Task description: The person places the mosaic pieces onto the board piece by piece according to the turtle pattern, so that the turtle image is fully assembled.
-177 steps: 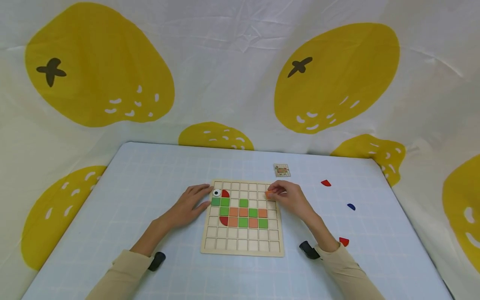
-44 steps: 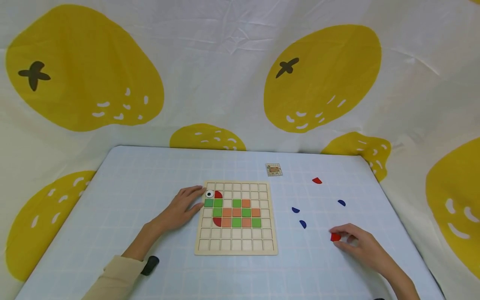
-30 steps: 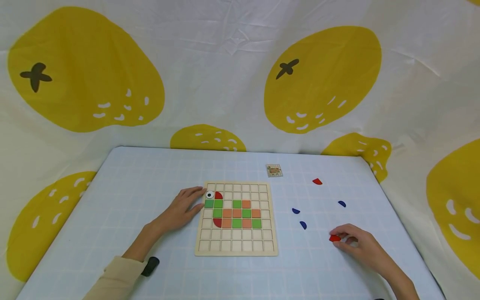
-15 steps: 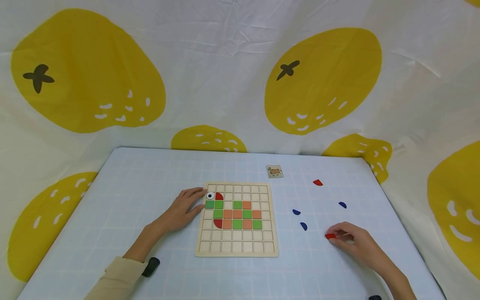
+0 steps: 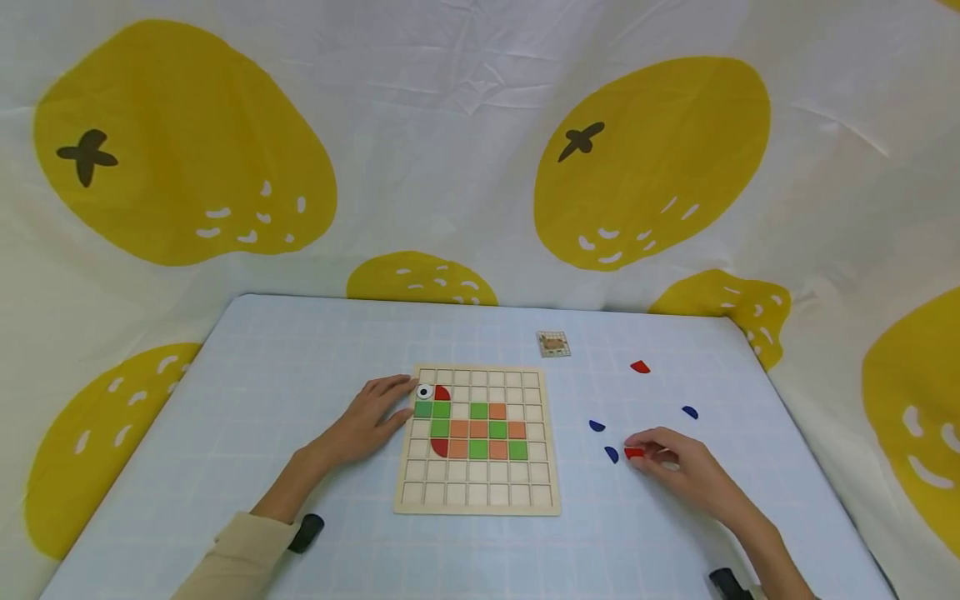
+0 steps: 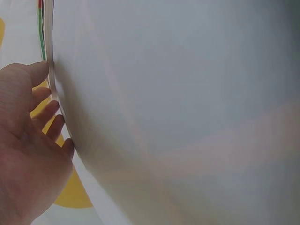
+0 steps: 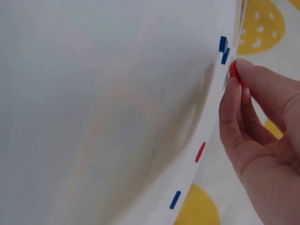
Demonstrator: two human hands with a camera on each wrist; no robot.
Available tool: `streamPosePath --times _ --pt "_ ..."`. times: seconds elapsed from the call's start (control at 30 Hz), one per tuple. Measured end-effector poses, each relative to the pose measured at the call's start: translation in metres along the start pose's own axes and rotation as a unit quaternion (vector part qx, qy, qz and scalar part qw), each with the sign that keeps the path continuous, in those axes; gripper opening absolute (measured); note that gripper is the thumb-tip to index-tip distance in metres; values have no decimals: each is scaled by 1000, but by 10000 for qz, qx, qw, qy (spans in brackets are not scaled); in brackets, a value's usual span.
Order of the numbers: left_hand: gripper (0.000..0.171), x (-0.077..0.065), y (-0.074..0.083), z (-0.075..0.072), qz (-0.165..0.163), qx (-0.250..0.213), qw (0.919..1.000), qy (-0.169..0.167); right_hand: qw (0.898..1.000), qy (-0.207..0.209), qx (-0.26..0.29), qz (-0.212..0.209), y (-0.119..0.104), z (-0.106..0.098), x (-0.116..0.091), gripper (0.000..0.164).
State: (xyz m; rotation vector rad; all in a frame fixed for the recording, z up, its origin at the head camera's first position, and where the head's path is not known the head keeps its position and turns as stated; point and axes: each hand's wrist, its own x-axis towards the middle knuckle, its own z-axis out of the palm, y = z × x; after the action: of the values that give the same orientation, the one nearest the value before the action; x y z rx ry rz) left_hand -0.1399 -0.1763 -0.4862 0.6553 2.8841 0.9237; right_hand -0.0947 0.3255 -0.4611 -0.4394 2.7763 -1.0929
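Note:
A square wooden grid board (image 5: 487, 494) lies on the table. In its cells sit green tiles (image 5: 441, 409), orange tiles (image 5: 477, 429), red quarter-circles (image 5: 442, 392) and a round eye piece (image 5: 425, 392). My left hand (image 5: 366, 423) rests at the board's left edge, fingers loosely extended; the left wrist view has its fingertips at the rim. Right of the board, my right hand (image 5: 686, 471) pinches a red quarter-circle piece (image 7: 234, 72) between thumb and fingers. Just left of that hand lie two blue half-circles, one nearer (image 5: 612, 454) and one farther (image 5: 597, 426).
Behind the board lies a small picture card (image 5: 553, 343). Another red quarter-circle (image 5: 640, 367) and a third blue half-circle (image 5: 690, 412) are on the table farther right. A curtain with yellow fruit prints (image 5: 652, 158) hangs behind the table's far edge.
An orange tile, earlier pinched over the board's right side, now sits beside the upper green tile. My right hand has picked up a red quarter-circle and moved left with it. The left hand stays.

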Motion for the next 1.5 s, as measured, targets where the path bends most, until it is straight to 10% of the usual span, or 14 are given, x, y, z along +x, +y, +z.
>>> streamPosePath --times 1.5 --pt "54 0 1 -2 29 22 10000 24 9852 -354 1072 -1289 -84 68 108 17"
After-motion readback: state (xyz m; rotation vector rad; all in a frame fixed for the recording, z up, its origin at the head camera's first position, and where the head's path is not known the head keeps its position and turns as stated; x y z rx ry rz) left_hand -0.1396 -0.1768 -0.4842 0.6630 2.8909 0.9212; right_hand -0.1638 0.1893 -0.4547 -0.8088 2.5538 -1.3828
